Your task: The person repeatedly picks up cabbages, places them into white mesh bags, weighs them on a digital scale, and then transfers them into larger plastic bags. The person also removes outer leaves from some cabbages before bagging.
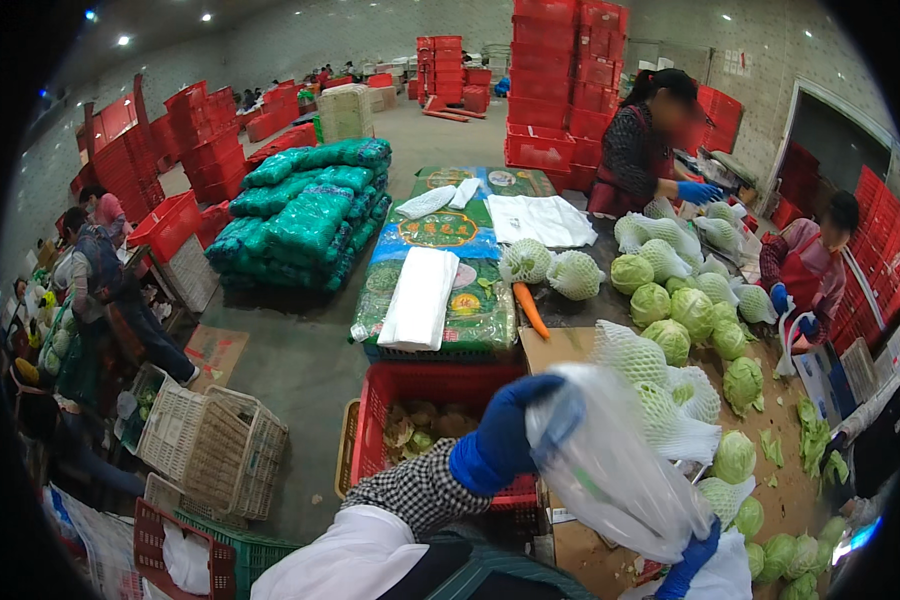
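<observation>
My left hand (506,431), in a blue glove with a checked sleeve, grips the upper end of a translucent plastic bag (615,465). Blue-gloved too, my right hand (691,559) holds the bag's lower right end. The bag is stretched between both hands and partly blurred; its contents cannot be made out. White foam nets (630,352) lie just behind it, some around cabbages. Bare green cabbages (691,313) are heaped on the table (776,397) to the right. A carrot (530,309) lies beside two net-wrapped vegetables (526,261).
A red crate (375,420) with leafy scraps stands below my left forearm. Behind it, green printed sacks (487,319) carry folded white bags (420,296). Two co-workers, one with a blue glove (697,193), stand across the table. Teal net sacks (307,225) are piled left.
</observation>
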`<act>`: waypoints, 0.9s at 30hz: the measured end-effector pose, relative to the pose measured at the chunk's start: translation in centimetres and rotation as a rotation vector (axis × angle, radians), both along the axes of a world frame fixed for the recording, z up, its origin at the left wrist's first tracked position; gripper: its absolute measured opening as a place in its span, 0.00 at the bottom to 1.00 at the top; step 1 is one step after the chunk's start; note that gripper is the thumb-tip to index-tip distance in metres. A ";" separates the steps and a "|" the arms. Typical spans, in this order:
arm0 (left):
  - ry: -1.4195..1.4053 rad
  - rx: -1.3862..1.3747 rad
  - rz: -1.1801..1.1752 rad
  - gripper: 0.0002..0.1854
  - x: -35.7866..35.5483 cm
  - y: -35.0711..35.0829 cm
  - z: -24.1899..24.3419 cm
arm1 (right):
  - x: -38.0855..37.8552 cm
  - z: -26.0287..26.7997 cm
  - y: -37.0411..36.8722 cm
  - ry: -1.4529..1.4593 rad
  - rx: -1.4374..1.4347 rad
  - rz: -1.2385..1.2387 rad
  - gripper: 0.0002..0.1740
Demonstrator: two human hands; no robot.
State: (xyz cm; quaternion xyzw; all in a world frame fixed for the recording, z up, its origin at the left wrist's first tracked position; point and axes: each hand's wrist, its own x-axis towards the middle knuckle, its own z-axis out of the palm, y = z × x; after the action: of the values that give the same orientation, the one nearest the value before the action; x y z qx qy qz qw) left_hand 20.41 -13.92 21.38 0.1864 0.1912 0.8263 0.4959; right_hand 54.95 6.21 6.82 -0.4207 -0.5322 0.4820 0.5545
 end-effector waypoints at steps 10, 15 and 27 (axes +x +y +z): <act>0.176 0.229 0.318 0.29 -3.8 1.6 -0.7 | 1.5 0.9 -1.0 0.021 0.003 -0.061 0.24; -0.151 0.122 0.291 0.28 -9.0 5.5 -6.1 | -0.4 0.4 -2.0 0.083 0.039 -0.047 0.29; 0.454 -0.186 0.126 0.40 1.7 4.0 -14.8 | 1.5 0.4 -3.9 0.043 0.101 -0.265 0.34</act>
State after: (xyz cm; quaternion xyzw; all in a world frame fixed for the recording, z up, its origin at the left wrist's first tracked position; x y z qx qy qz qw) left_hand 22.10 -9.97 6.60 0.3084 0.3841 0.7713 0.4030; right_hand 56.44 2.27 7.20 -0.4485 -0.4833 0.3861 0.6451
